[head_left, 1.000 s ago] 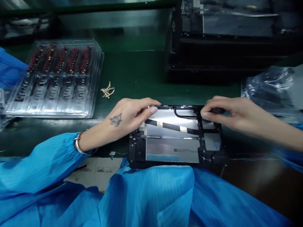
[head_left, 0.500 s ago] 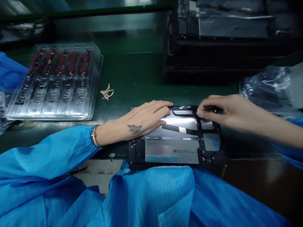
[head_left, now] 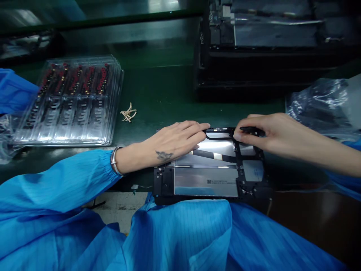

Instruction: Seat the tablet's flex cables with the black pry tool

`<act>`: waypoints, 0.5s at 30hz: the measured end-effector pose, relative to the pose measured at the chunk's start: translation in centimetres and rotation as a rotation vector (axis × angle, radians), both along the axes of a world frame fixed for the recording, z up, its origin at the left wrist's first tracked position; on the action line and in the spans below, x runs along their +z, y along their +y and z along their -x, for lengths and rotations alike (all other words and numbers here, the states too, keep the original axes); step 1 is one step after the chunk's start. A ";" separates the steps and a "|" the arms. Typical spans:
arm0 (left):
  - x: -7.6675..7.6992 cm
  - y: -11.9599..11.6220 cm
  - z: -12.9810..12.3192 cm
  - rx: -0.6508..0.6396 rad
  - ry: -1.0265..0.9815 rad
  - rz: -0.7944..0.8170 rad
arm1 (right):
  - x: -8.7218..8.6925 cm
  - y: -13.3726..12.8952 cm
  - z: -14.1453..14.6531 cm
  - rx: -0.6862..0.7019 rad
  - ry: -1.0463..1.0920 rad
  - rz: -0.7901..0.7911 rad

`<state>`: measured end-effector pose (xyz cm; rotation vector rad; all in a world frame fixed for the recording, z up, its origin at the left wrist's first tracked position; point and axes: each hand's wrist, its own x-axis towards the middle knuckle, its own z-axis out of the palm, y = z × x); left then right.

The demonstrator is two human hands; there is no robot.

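An open device (head_left: 205, 181) with a black frame and silvery battery panels lies at the table's front edge, its near side against the blue gown. My left hand (head_left: 176, 142) rests flat over its upper left part, fingers stretched toward the far edge. At the upper right of the device, my right hand (head_left: 255, 130) pinches a dark, slim tool (head_left: 252, 131), its tip hidden by the fingers. A black cable (head_left: 218, 138) curves along the far edge between the hands. A dark strip with a pale patch (head_left: 217, 156) crosses the panel.
Stacked clear trays (head_left: 70, 101) with small red and black parts stand at the left. Beside them lie pale strips (head_left: 129, 113). A stack of dark devices (head_left: 262, 56) fills the back right, with clear plastic bags (head_left: 321, 105) nearer on the right.
The fingers of my left hand have slid slightly right along the far edge. My right hand has barely moved, still pinching the tool. The view has shifted a little.
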<state>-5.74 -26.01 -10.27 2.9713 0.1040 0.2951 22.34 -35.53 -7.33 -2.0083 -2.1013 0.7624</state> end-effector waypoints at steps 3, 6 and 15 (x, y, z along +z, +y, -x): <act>0.0 0.1 0.1 -0.006 -0.003 -0.038 | 0.0 0.0 -0.1 0.002 -0.005 0.001; -0.1 0.1 0.1 -0.013 -0.013 -0.071 | -0.2 0.0 -0.3 0.008 0.009 -0.020; 0.0 0.2 -0.1 -0.024 0.011 -0.112 | -0.7 0.2 -0.4 0.048 0.087 -0.132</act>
